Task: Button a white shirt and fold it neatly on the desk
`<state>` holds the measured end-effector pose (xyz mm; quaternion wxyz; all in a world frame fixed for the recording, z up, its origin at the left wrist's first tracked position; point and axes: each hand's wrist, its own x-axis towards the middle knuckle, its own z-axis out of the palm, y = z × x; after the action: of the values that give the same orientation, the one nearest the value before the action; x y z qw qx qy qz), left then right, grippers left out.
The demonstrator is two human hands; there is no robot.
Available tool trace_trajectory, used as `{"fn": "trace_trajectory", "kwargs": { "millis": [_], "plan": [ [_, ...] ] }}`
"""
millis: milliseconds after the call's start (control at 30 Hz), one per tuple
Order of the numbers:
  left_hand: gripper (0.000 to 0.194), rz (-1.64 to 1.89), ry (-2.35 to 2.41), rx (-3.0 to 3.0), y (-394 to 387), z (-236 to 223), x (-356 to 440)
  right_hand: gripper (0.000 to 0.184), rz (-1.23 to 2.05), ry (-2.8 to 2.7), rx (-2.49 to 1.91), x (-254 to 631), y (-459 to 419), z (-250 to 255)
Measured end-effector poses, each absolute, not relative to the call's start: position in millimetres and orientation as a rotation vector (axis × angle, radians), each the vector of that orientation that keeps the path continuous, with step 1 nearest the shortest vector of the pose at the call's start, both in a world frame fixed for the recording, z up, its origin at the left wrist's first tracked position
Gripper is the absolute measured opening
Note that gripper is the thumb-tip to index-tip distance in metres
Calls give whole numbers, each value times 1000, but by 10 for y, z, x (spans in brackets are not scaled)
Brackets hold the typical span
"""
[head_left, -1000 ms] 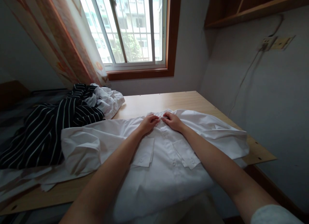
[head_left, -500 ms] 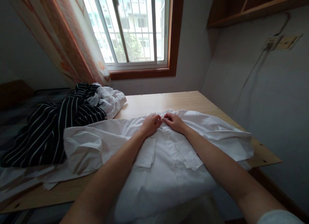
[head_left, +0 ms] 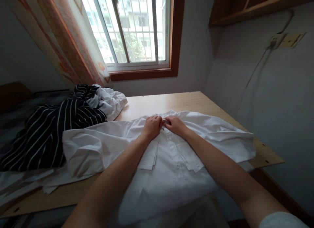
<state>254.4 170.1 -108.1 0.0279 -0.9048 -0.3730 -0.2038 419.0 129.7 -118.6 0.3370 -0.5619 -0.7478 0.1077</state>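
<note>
A white button-up shirt (head_left: 169,179) lies front up across the wooden board, its sleeves spread to both sides and its lower end hanging over the near edge. Two pocket flaps with buttons show on its chest. At the collar, my left hand (head_left: 153,126) is closed with its fingertips pinching the cloth. My right hand (head_left: 175,125) meets it there, thumb and fingers also closed on the collar. The fingertips of both hands nearly touch, and they partly hide the top of the button placket.
A black striped garment (head_left: 66,123) is heaped at the left beside a crumpled white cloth (head_left: 110,102). The wooden board (head_left: 171,100) reaches toward the window (head_left: 132,31). A cord (head_left: 251,79) hangs from a socket on the right wall.
Both hands stay at the collar, and their fingertips have drawn slightly closer together. The whole view has shifted a little; the shirt lies as before.
</note>
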Motion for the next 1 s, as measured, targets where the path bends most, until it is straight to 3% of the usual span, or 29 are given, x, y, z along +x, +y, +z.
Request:
{"fn": "trace_trajectory", "kwargs": {
  "millis": [200, 600, 767, 900, 1000],
  "plan": [
    [13, -616, -1179, -2834, 1709, -1090, 2543, 9, 166, -1951, -1650, 4112, 1297, -1177],
    [15, -583, -1136, -2804, 1667, -1062, 2552, 15, 74, -2042, -1696, 4090, 1297, -1204],
    [18, -624, -1154, -2790, 1709, -1081, 2541, 10, 78, -2002, -1682, 4105, 1280, -1199],
    [22, -714, -1227, -2768, 1785, -1080, 2476, 24, 181, -1863, -1624, 4185, 1276, -1208],
    [20, -807, -1212, -2761, 1810, -1065, 2425, 22, 189, -1798, -1566, 4261, 1292, -1227]
  ]
}}
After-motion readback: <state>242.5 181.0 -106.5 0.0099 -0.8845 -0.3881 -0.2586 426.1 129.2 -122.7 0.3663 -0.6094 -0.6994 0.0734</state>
